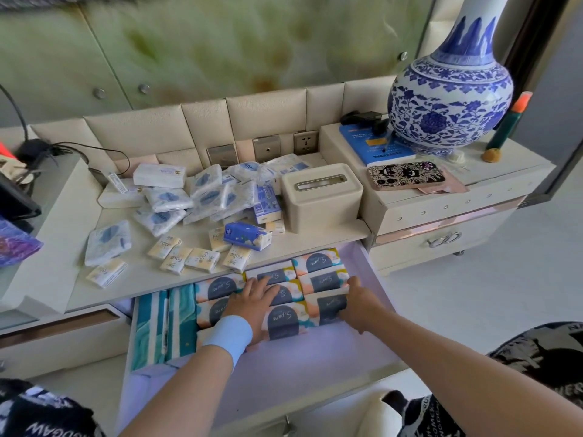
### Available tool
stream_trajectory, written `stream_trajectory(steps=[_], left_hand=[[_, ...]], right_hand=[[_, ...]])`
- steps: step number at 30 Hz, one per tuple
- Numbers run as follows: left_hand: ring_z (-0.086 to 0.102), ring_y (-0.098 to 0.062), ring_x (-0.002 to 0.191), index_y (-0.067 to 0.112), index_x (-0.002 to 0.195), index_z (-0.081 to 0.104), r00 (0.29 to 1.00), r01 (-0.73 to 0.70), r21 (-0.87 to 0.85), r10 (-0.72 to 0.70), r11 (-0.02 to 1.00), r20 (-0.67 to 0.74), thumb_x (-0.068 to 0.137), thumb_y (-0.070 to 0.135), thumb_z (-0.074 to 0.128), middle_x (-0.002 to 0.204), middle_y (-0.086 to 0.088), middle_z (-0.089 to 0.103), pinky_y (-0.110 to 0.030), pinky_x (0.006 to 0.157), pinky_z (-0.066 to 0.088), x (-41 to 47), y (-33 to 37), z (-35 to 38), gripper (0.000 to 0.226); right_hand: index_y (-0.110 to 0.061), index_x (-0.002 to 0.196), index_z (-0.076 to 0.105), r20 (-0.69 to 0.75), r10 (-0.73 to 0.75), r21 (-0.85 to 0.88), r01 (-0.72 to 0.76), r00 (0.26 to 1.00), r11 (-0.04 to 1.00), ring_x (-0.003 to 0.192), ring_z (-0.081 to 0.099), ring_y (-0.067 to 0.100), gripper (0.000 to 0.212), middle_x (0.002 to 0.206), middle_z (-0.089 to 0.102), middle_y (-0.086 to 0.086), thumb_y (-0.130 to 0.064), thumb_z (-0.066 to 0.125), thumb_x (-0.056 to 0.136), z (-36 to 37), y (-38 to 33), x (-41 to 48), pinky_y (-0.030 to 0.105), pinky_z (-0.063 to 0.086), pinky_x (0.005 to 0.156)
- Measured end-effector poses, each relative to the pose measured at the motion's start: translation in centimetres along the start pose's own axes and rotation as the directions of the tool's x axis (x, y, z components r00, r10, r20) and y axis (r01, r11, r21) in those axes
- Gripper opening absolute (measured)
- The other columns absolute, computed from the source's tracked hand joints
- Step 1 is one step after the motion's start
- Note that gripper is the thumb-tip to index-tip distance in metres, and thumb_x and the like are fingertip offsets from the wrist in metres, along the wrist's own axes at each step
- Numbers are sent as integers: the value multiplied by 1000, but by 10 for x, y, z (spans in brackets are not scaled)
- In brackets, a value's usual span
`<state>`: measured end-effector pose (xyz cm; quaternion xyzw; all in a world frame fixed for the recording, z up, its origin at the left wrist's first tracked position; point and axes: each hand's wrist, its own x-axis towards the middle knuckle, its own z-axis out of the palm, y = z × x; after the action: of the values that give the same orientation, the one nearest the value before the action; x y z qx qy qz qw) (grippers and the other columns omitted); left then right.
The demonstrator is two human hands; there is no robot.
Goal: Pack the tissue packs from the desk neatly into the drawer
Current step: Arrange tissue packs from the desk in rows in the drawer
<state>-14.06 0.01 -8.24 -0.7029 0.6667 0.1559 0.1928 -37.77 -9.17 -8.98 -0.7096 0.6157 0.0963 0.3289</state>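
The drawer (299, 367) is pulled out, and it is purple inside. At its back, packs (318, 261) with dark blue labels lie in neat rows, side by side and touching. To their left, teal packs (151, 329) stand on edge against the drawer's left wall. The left hand (252, 304) wears a light blue wristband (228, 334). It lies flat on top of the packs in the middle, with its fingers straight and spread, pressing down and holding nothing. The right hand (359, 305) is cupped against the right end of the rows, with the thumb up on top and the fingers on the front pack. I cannot tell if it grips that pack or only pushes it. Many more tissue packs are on the desk (138, 279) above the drawer. A heap of small white and blue packs (208, 197) lies near the back. A few little yellow packs (202, 260) lie near the front edge, and a blue pack (247, 236) lies just beside them. A cream tissue box (321, 197) stands at the right of the heap. On the side cabinet to the right are a big blue and white vase (451, 99), a blue book (375, 146) and a phone (407, 176).
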Motion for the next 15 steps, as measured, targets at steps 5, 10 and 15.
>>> stream_trajectory(steps=[5, 10, 15], left_hand=[[-17, -35, 147, 37, 150, -19, 997, 18, 60, -23, 998, 79, 70, 37, 82, 159, 0, -26, -66, 112, 18, 2, -5, 6, 129], [-11, -31, 148, 35, 153, -12, 998, 49, -19, -49, 999, -42, 75, 48, 76, 161, -1, -17, -58, 112, 28, 4, -14, 18, 118], [-17, -31, 148, 36, 152, -16, 999, 46, 10, -46, 999, -22, 80, 50, 69, 159, -1, -23, -61, 114, 15, 2, -14, 20, 112]], right_hand=[[-23, 150, -5, -29, 45, 177, -39, 999, 983, 96, 60, 27, 102, 117, 57, 9, -19, 73, 85, 5, -5, 5, 38, 52, 55], [-28, 151, 6, -72, -155, 83, 160, 985, 984, 98, 56, 15, 97, 128, 57, 2, -19, 74, 83, 5, 0, 16, 30, 52, 86], [-30, 151, -8, -153, -185, -277, 137, 971, 951, 127, 47, 32, 107, 147, 30, 13, -36, 72, 80, 7, 0, 16, 44, 49, 98]])
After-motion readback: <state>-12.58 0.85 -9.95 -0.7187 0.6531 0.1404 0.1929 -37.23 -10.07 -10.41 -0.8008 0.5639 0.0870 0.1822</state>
